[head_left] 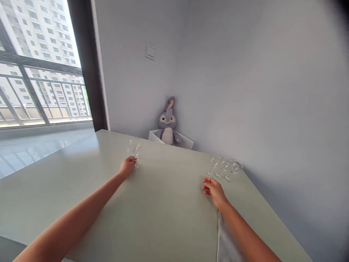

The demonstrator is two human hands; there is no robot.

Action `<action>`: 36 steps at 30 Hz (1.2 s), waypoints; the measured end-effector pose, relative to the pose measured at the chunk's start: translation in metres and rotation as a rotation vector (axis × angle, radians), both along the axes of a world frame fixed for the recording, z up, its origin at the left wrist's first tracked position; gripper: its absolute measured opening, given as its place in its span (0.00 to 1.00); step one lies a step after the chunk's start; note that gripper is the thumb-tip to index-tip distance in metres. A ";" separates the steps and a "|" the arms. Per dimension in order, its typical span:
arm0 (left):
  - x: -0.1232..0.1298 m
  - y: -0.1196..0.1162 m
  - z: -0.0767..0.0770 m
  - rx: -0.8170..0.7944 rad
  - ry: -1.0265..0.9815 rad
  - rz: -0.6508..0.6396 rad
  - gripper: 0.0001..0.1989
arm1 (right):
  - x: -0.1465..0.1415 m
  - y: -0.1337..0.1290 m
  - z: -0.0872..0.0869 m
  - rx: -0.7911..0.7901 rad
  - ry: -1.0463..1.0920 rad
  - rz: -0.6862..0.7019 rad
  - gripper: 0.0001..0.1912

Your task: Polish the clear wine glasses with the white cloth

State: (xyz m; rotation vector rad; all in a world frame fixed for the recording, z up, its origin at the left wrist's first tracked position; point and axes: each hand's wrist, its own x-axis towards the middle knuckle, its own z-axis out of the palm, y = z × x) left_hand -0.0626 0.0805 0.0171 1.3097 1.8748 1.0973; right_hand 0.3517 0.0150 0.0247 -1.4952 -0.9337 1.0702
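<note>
On the left part of the pale table (163, 203), my left hand (128, 166) has its fingers round the stem of an upright clear stemmed glass (134, 148). My right hand (214, 190) is over the table on the right, fingers apart and curved, holding nothing. Just beyond it, near the table's back right edge, several clear stemmed glasses (226, 165) stand close together. A grey cloth (229, 240) lies partly under my right forearm.
Behind the table's far edge, a plush rabbit (167, 125) sits in a white perforated basket (187, 142). Grey walls rise behind and to the right, with a light switch (150, 51). A window with a railing is at the left.
</note>
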 end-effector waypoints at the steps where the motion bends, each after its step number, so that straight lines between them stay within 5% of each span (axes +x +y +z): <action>1: -0.004 0.004 0.001 -0.010 -0.018 0.025 0.15 | 0.009 0.006 -0.004 0.004 -0.001 -0.071 0.14; 7: -0.012 0.007 0.013 0.006 -0.045 0.247 0.16 | 0.031 0.047 -0.017 0.045 -0.019 -0.298 0.18; 10: -0.003 -0.013 0.014 0.069 0.002 0.448 0.23 | 0.029 0.062 -0.017 0.086 -0.026 -0.292 0.20; 12: 0.010 -0.032 0.012 0.114 0.012 0.471 0.22 | 0.025 0.068 -0.016 0.096 -0.033 -0.269 0.17; 17: 0.058 -0.072 0.005 0.162 -0.066 0.110 0.21 | -0.004 0.070 -0.018 0.090 -0.037 -0.158 0.11; 21: 0.092 -0.084 0.002 0.141 -0.060 -0.107 0.19 | -0.059 0.052 -0.022 0.073 -0.008 0.036 0.11; 29: 0.119 -0.087 -0.001 0.081 -0.056 -0.284 0.19 | -0.171 0.000 -0.015 0.058 0.079 0.459 0.13; 32: 0.109 -0.089 -0.003 0.045 -0.038 -0.267 0.12 | -0.177 -0.008 -0.008 0.030 0.104 0.504 0.12; 36: 0.075 -0.086 -0.003 0.024 0.002 -0.216 0.10 | -0.141 -0.008 -0.002 0.015 0.105 0.424 0.13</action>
